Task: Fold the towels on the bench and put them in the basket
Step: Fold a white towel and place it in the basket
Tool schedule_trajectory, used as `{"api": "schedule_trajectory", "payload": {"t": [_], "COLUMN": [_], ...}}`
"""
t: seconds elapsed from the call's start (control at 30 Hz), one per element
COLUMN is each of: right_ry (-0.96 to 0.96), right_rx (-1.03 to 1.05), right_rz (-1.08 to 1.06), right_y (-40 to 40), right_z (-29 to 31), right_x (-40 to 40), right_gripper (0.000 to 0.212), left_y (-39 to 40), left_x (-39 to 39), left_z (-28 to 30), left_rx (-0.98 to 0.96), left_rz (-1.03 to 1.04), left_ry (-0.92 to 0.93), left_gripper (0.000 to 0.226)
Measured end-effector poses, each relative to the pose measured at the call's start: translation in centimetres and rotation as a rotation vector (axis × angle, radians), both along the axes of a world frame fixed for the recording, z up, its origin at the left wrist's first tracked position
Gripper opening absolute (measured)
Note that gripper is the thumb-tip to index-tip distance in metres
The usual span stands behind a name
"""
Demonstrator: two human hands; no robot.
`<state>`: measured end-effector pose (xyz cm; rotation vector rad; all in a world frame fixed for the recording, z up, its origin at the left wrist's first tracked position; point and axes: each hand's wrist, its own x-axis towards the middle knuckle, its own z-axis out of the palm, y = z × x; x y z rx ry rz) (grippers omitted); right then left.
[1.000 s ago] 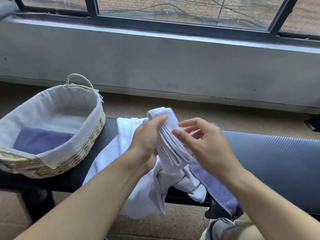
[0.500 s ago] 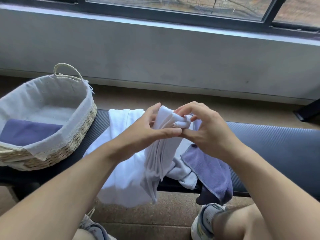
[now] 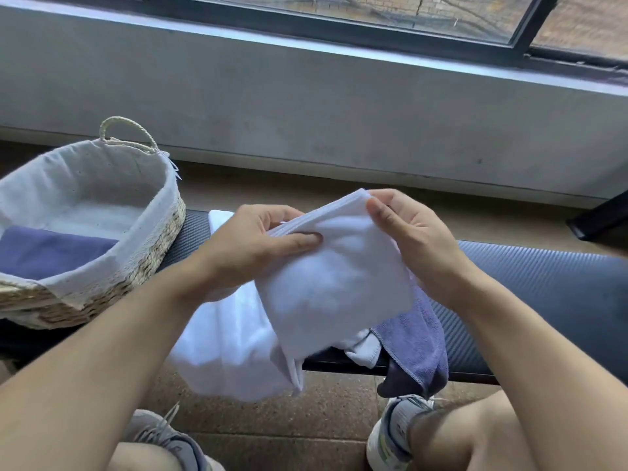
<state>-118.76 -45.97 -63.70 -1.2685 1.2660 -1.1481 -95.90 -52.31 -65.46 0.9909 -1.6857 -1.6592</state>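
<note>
A white towel [image 3: 334, 283] hangs spread in the air above the dark bench [image 3: 543, 300]. My left hand [image 3: 261, 239] pinches its top edge at the left, and my right hand [image 3: 411, 232] grips the top right corner. Beneath it another white towel [image 3: 231, 351] droops over the bench's front edge, with a purple towel [image 3: 414, 341] beside it on the right. The woven basket [image 3: 149, 256] with a pale cloth lining stands on the bench at the left, and a folded purple towel [image 3: 51, 249] lies inside it.
A grey concrete wall [image 3: 339, 107] under a window runs behind the bench. A dark object [image 3: 598, 219] leans on the floor at the far right. My knees and grey shoes [image 3: 394, 433] are below the bench's front edge.
The white towel was bunched between both hands; the hands have drawn apart and it now hangs open as a flat panel. The camera has tilted slightly.
</note>
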Motion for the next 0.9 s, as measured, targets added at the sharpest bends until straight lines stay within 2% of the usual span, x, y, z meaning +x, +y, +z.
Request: {"api": "schedule_trajectory", "payload": {"t": [0.07, 0.13, 0.2, 0.27, 0.37, 0.43, 0.5, 0.57, 0.63, 0.73, 0.8, 0.9], "right_ry": [0.063, 0.202, 0.344, 0.454, 0.401, 0.364, 0.366, 0.271, 0.189, 0.102, 0.039, 0.063], "right_rx": [0.135, 0.223, 0.254, 0.284, 0.328, 0.31, 0.277, 0.26, 0.274, 0.313, 0.329, 0.296], "right_rz": [0.139, 0.218, 0.188, 0.163, 0.165, 0.208, 0.223, 0.183, 0.129, 0.096, 0.082, 0.066], "right_y": [-0.1, -0.3, -0.7, -1.2, -1.8, -1.8, -1.8, -2.0, -2.3, -2.6, -2.7, -2.7], "right_z": [-0.5, -1.8, -3.0, -3.7, -4.1, -4.0, -4.2, -4.4, -4.6, -4.8, -4.6, -4.7], "right_x": [-0.6, -0.8, -0.9, -0.9, -1.1, -1.1, -1.1, -1.3, -1.6, -1.8, -2.0, -2.5], "right_gripper": [0.049, 0.041, 0.029, 0.028, 0.036, 0.039, 0.039, 0.033, 0.028, 0.03, 0.035, 0.038], "left_y": [-0.2, -0.6, -1.2, -1.7, -2.1, -2.4, -2.4, -2.2, -2.1, -1.8, -1.8, -2.1], "left_x": [0.3, 0.6, 1.1, 1.7, 2.0, 1.7, 1.3, 1.0, 0.8, 1.0, 1.1, 1.1], "left_z": [-0.5, -1.4, -2.2, -2.8, -3.6, -3.9, -4.2, -4.3, -4.3, -4.1, -4.4, -4.6], "left_rx": [0.067, 0.029, -0.043, -0.078, -0.143, -0.217, -0.203, -0.067, 0.13, 0.288, 0.284, 0.229], "left_rz": [-0.039, -0.062, -0.095, -0.164, -0.216, -0.136, -0.025, 0.109, 0.163, 0.012, -0.046, -0.019], "left_ry": [-0.057, -0.185, -0.354, -0.518, -0.641, -0.586, -0.382, -0.153, -0.028, -0.08, -0.119, -0.119], "left_gripper": [0.037, 0.037, 0.04, 0.057, 0.072, 0.07, 0.065, 0.059, 0.063, 0.051, 0.04, 0.042]}}
